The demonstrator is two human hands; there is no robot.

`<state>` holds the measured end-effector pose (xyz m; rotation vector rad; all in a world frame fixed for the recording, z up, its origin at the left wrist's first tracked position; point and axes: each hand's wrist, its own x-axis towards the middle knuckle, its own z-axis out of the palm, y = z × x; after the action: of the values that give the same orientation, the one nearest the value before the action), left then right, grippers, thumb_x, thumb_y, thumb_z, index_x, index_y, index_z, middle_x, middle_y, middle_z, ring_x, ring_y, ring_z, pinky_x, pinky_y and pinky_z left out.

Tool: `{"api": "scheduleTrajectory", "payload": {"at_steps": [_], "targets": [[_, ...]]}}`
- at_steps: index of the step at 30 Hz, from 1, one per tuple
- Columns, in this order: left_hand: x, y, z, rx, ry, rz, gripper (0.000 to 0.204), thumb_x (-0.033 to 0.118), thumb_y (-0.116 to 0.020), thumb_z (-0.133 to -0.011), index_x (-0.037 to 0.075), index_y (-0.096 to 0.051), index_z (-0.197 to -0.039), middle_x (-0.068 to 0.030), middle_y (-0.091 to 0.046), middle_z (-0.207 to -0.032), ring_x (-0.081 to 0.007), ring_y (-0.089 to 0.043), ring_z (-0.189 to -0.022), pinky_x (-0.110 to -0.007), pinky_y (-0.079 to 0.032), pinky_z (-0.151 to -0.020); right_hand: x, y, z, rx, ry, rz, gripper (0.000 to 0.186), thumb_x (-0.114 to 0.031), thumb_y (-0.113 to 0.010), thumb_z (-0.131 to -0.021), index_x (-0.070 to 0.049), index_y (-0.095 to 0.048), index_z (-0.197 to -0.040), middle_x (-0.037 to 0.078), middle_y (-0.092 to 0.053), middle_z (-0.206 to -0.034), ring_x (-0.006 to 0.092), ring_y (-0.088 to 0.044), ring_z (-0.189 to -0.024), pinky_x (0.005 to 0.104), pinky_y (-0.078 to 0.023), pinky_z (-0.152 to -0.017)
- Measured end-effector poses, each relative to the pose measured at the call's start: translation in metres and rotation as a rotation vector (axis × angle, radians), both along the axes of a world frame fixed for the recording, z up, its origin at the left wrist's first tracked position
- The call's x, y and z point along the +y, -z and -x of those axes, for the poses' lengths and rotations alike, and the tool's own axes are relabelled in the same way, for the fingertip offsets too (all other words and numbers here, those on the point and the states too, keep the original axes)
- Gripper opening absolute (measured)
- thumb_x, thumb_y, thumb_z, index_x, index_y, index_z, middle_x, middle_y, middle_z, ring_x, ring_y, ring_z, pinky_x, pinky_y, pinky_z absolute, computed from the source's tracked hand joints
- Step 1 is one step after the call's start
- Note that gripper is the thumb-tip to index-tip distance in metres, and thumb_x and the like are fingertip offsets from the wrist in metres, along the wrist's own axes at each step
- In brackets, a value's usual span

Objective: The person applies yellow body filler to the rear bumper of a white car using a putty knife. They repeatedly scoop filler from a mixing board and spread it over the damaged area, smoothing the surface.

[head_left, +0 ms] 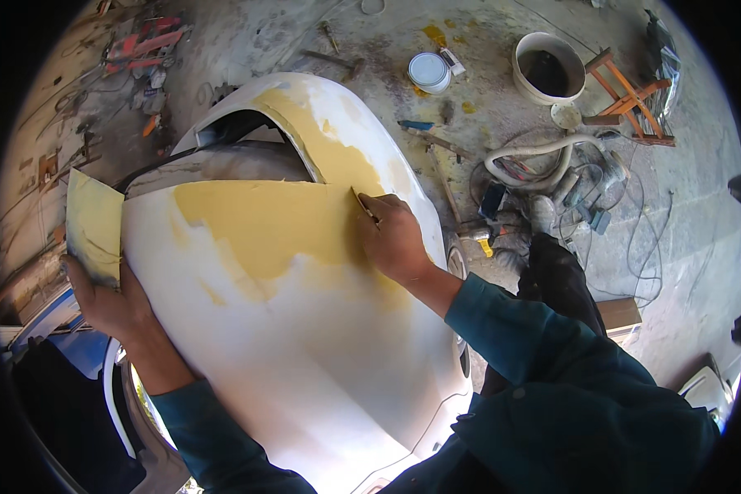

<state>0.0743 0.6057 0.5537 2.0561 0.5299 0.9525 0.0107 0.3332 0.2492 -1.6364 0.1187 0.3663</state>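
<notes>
A white car body panel (pixel 305 354) fills the middle, with yellow body filler (pixel 247 218) spread along the edge of an opening and up its right side. My right hand (pixel 395 239) is closed round a thin putty spreader (pixel 357 198), whose edge rests on or just over the filler near the corner of the opening. Most of the spreader is hidden by my fingers. At the left, my left hand (pixel 107 300) grips the lower end of a flat board (pixel 95 226) smeared with pale yellow filler, held beside the panel.
On the floor stand a round tin (pixel 429 72) and a large bucket (pixel 549 70). A wooden stand (pixel 630 99) is at the far right. A coiled hose (pixel 535 156), cables and tools lie near my feet. A red jack-like tool (pixel 148 45) sits far left.
</notes>
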Motion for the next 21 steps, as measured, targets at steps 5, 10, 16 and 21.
{"api": "scheduleTrajectory", "payload": {"at_steps": [5, 10, 16, 21], "targets": [[0.021, -0.002, 0.009, 0.053, 0.077, -0.133, 0.052, 0.002, -0.063, -0.109, -0.005, -0.053, -0.160, -0.0133, -0.060, -0.155, -0.0239, -0.063, -0.133, -0.040, -0.057, -0.114, 0.007, -0.040, -0.007, -0.100, 0.024, -0.052, 0.037, -0.010, -0.070, -0.099, 0.004, -0.075, -0.133, 0.022, -0.074, -0.113, 0.0405, -0.067, -0.112, 0.0469, -0.056, -0.100], [0.000, -0.004, 0.002, -0.001, 0.096, 0.091, 0.049, 0.006, -0.057, -0.115, -0.004, -0.050, -0.162, -0.0134, -0.058, -0.156, -0.0242, -0.060, -0.137, -0.041, -0.058, -0.113, 0.006, -0.070, -0.007, -0.191, -0.031, -0.100, 0.039, -0.010, -0.070, -0.100, 0.003, -0.074, -0.137, 0.021, -0.072, -0.123, 0.0415, -0.065, -0.117, 0.0467, -0.057, -0.101], [0.001, -0.008, 0.005, -0.079, 0.107, 0.280, 0.046, 0.009, -0.052, -0.118, -0.004, -0.050, -0.162, -0.0144, -0.056, -0.158, -0.0248, -0.060, -0.139, -0.040, -0.058, -0.115, -0.025, -0.059, -0.012, -0.233, 0.007, -0.229, 0.031, -0.007, -0.068, -0.104, 0.005, -0.075, -0.132, 0.024, -0.073, -0.114, 0.0423, -0.069, -0.107, 0.0461, -0.057, -0.095], [-0.026, -0.004, -0.005, -0.070, 0.070, 0.277, 0.047, 0.022, -0.043, -0.122, -0.002, -0.051, -0.162, -0.0152, -0.056, -0.158, -0.0292, -0.060, -0.142, -0.045, -0.054, -0.120, -0.012, -0.009, -0.015, -0.085, 0.052, -0.033, 0.029, -0.009, -0.068, -0.104, 0.002, -0.078, -0.129, 0.020, -0.076, -0.109, 0.0408, -0.068, -0.110, 0.0463, -0.056, -0.097]]}}
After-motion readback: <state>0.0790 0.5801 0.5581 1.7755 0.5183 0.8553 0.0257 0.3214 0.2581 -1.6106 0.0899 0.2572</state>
